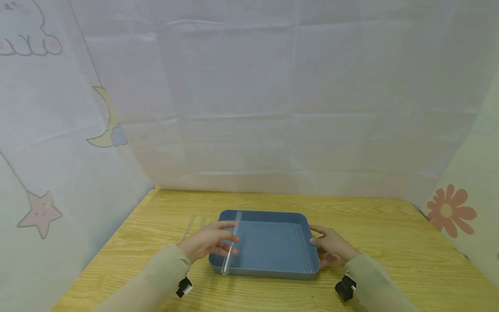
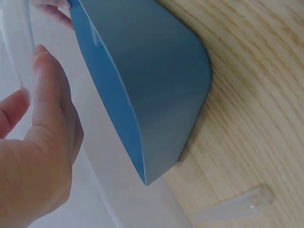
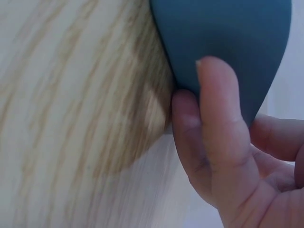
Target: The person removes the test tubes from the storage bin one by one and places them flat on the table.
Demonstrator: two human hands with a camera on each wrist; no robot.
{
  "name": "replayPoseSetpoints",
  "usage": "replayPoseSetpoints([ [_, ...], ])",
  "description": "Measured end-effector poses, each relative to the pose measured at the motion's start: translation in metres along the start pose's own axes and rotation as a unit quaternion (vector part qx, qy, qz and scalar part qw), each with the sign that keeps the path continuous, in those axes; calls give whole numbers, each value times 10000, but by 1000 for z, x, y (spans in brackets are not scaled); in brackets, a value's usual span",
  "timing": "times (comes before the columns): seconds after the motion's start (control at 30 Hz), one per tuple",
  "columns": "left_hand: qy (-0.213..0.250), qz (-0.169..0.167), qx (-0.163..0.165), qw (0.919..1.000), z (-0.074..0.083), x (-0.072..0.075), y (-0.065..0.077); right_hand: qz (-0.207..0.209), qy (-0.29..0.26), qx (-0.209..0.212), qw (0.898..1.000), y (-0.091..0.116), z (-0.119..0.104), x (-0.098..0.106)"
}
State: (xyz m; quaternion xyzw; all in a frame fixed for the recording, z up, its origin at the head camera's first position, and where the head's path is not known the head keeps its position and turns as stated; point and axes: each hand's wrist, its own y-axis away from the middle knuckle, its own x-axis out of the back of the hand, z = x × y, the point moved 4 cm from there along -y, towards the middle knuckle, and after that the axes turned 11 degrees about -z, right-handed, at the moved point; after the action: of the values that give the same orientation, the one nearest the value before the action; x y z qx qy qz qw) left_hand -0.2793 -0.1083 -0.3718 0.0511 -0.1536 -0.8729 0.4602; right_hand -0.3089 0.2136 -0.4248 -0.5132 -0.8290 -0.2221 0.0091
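My left hand (image 1: pixel 214 239) pinches a clear test tube (image 1: pixel 227 262) between thumb and fingers, above the left side of a blue tray (image 1: pixel 269 274). The tube slants across the tray's left part; in the left wrist view the held tube (image 2: pixel 16 42) shows only partly. My right hand (image 1: pixel 331 245) grips the tray's right wall, thumb at the rim and fingers outside. The right wrist view shows those fingers (image 3: pixel 221 104) against the tray's outer wall (image 3: pixel 228 33). Inside the tray, along its right side, lie clear tubes (image 1: pixel 303 249), faint and hard to count.
On the wooden table (image 1: pixel 370 225), left of the tray, more clear tubes (image 1: pixel 188 226) lie partly behind my left hand. One tube's rounded end (image 2: pixel 261 195) shows in the left wrist view. A pale printed sheet (image 1: pixel 273 108) hangs behind the table and along its sides.
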Motion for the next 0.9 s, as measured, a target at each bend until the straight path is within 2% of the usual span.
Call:
replayPoseSetpoints([
  [0.23,64,22,84,9999,-5,2,0,29,-14,63,10000,1,0,1],
  [0.53,139,-8,63,9999,-7,5,3,235,114,-130,9996,4,-3,3],
  [0.9,214,42,23,9998,-10,11,8,429,33,16,9991,0,-6,-2],
])
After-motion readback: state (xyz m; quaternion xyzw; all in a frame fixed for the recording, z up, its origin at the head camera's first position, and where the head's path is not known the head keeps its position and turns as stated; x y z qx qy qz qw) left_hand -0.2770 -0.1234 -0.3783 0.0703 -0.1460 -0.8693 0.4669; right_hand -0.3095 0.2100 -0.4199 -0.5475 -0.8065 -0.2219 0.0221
